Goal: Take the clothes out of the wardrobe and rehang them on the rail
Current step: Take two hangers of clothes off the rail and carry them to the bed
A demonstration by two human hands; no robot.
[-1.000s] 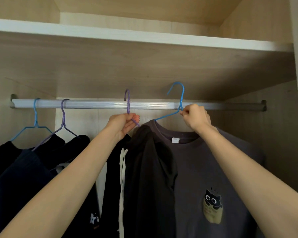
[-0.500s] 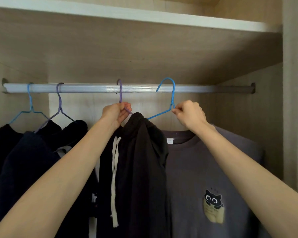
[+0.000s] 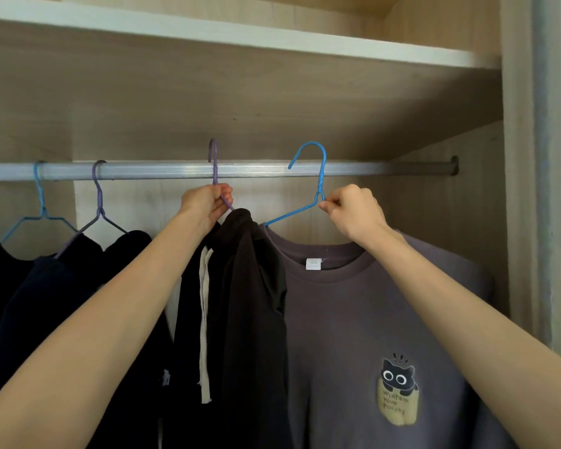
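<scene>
Reaching, left hand (image 3: 208,202): grip pinched around the neck of the purple hanger (image 3: 213,163), just under its hook.
Left load: a black hoodie (image 3: 250,303) with a white drawstring (image 3: 204,319) hangs directly below the left grip.
Right hand (image 3: 353,210): grip pinched on the neck of the blue hanger (image 3: 318,176), fingertips pressed together where the wire twists.
Right load: a grey sweatshirt (image 3: 353,319) with a cat print (image 3: 397,388) hangs below the right grip.
Rail (image 3: 266,170): a silver bar just above both grips; both hooks rise past its front, and whether they rest on it cannot be told.
Left of the left grip: a second blue hanger (image 3: 39,202) and a second purple hanger (image 3: 98,202), hooked over the rail, carry dark clothes (image 3: 46,286).
Above the grips: a wardrobe shelf (image 3: 240,37).
</scene>
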